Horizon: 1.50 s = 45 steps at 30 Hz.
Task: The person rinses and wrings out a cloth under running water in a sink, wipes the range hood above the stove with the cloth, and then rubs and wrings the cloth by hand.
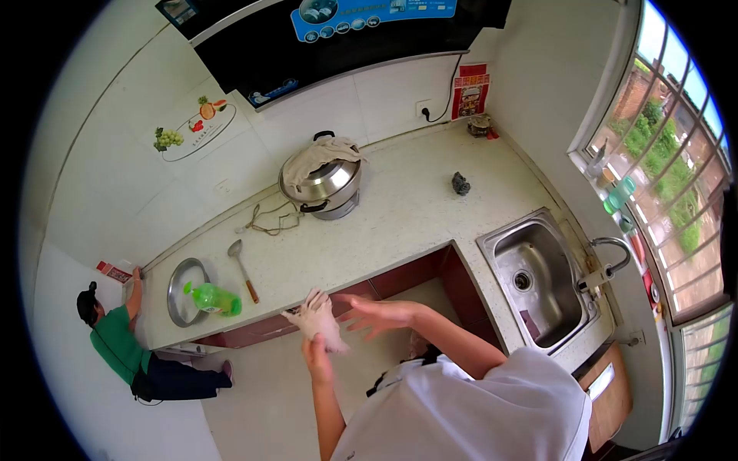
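In the head view, a crumpled pale cloth (326, 332) is in my left hand (315, 359), its fingers closed on the lower left edge. Just to the right, my right hand (382, 316) is open with fingers apart, near the cloth but not gripping it. Both hands are in front of the counter's near edge. On the counter, a green spray bottle (217, 300) lies across a round metal basin (181, 307). A spatula with a wooden handle (244, 270) rests to the right of them.
A lidded steel pot (327, 188) with a cloth draped on it stands by the wall. A dark scouring pad (460, 184) lies on the counter (400, 200). A steel sink (530, 253) is at right. Another person in green (123, 342) stands at far left, one hand by the counter.
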Each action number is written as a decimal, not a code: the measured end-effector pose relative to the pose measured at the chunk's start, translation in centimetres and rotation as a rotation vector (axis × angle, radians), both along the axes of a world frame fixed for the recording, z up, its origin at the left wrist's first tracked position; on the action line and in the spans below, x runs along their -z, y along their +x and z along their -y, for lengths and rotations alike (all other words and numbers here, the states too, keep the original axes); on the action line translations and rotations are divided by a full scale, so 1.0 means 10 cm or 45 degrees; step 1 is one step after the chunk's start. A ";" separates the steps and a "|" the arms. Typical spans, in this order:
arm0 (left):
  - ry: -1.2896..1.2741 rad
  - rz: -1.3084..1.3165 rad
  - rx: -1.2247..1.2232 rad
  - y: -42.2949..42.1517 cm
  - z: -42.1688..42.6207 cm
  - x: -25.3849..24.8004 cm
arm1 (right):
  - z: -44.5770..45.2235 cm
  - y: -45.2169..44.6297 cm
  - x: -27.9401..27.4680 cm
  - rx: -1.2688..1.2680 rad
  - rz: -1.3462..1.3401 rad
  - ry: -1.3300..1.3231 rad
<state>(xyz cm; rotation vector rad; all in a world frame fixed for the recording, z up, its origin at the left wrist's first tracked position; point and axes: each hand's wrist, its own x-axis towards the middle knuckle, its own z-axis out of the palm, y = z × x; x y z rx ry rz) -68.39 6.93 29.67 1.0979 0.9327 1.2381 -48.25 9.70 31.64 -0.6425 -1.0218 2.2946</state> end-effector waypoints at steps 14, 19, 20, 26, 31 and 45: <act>0.830 -1.417 -0.018 0.78 -1.24 -0.19 | -1.21 0.09 0.25 0.780 -0.380 -0.469; 0.941 -1.298 -0.015 0.82 -1.83 -0.19 | -1.62 0.20 0.18 0.941 -0.340 -0.398; 0.949 -1.260 -0.029 0.79 -1.96 -0.19 | -1.73 0.22 0.15 0.905 -0.383 -0.367; 0.827 -0.946 -0.247 0.46 -2.93 -0.11 | -2.47 -0.32 -0.17 0.674 -0.508 -0.446; 0.711 -0.846 -0.682 0.17 -3.57 -0.02 | -3.18 -0.79 0.30 0.762 -0.405 -0.289; 0.475 -0.694 -0.287 -0.42 -4.54 0.15 | -4.05 -1.38 0.24 1.110 0.170 -0.351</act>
